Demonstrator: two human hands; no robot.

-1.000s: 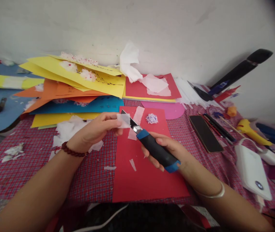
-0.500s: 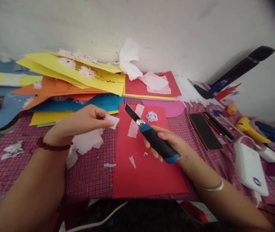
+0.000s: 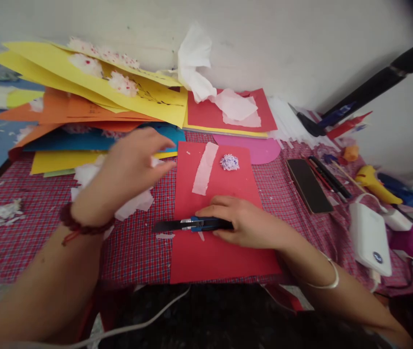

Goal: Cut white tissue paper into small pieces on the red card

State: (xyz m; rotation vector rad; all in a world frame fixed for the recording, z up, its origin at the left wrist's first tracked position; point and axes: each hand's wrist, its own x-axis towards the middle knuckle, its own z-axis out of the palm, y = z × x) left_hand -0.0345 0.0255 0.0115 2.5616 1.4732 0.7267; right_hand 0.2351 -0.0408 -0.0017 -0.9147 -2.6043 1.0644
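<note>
My right hand (image 3: 246, 220) grips the blue and black handle of a utility knife (image 3: 199, 224). The knife lies low and sideways over a red sheet (image 3: 224, 264), its dark blade pointing left past the sheet's edge. My left hand (image 3: 137, 160), slightly blurred, hovers above torn white tissue paper (image 3: 135, 206) with thumb and forefinger apart. A bit of white shows behind its thumb; I cannot tell whether it touches the hand. On the red sheet lie a pale tissue strip (image 3: 205, 169) and a fluffy white-and-purple ball (image 3: 230, 162).
Yellow (image 3: 163, 104), orange and blue cards with fluffy flowers are stacked at back left. More tissue (image 3: 237, 104) rests on another red sheet by the wall. To the right are a phone (image 3: 309, 186), pens (image 3: 330, 177), a yellow glue gun (image 3: 377, 184) and a white power bank (image 3: 370, 237).
My right hand has lowered the knife from a raised slant to nearly level over the red sheet. My left fingers have parted, and the small tissue piece no longer shows between their tips.
</note>
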